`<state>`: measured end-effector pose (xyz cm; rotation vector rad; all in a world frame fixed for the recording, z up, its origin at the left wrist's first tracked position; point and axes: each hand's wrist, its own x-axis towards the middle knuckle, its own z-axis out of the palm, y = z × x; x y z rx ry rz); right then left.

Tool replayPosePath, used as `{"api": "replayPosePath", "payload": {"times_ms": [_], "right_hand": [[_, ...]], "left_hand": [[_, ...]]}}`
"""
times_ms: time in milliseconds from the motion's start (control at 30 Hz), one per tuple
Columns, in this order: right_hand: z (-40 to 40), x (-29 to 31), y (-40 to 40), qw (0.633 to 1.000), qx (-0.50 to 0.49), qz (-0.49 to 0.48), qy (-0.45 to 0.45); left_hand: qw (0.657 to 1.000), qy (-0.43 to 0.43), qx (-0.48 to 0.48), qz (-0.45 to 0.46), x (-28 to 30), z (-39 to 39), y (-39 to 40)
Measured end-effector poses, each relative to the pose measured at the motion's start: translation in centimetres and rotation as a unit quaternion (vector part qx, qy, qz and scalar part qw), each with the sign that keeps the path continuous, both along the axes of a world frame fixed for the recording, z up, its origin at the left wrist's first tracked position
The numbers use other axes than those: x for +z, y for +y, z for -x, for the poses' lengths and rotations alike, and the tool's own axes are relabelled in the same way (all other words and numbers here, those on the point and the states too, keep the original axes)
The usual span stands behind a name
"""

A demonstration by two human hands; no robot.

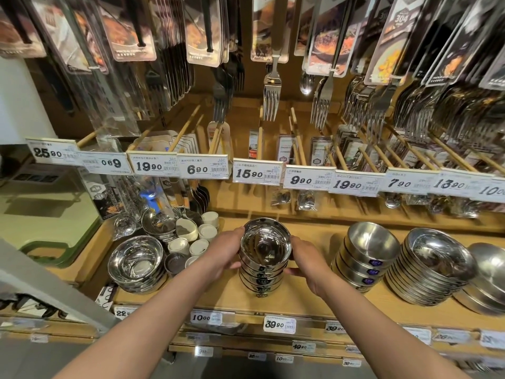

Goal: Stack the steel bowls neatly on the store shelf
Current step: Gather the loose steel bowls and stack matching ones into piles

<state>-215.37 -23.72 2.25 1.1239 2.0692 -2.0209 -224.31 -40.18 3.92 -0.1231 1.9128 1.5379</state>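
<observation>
Both hands, left hand (222,254) and right hand (307,262), fingers curled round the stack of steel bowls (264,258): stiff, slick, likely weighty; hold low on the sides.

upper rail price tags (257,173) 25.90, 19.90, 6.90, 15.90, 9.90; shelf-edge tag (279,324) 39.90; hanging pack (401,20) "304"

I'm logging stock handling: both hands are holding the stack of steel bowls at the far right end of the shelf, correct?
Not quite. The head view shows the left hand and right hand holding the stack of steel bowls at the middle of the shelf, not the far right end.
</observation>
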Motion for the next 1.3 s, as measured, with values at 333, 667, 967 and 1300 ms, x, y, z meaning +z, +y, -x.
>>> {"api": "replayPosePath", "payload": {"times_ms": [333, 667, 967, 1300], "right_hand": [[0.1, 0.5, -0.2, 0.997, 0.007, -0.06, 0.038], [0.6, 0.6, 0.0, 0.998, 0.013, -0.06, 0.014], [-0.2, 0.0, 0.6, 0.997, -0.029, 0.042, -0.066], [-1.2, -2.0, -0.4, 0.991, -0.034, 0.128, -0.008]], "left_hand": [[0.991, 0.119, -0.006, 0.06, -0.7, 0.7, 0.1], [0.994, 0.101, -0.006, 0.04, -0.6, 1.1, 0.0], [0.997, -0.045, -0.038, -0.043, -2.4, -0.6, -1.6], [0.99, -0.083, 0.003, -0.11, -3.7, -0.7, -1.5]]}}
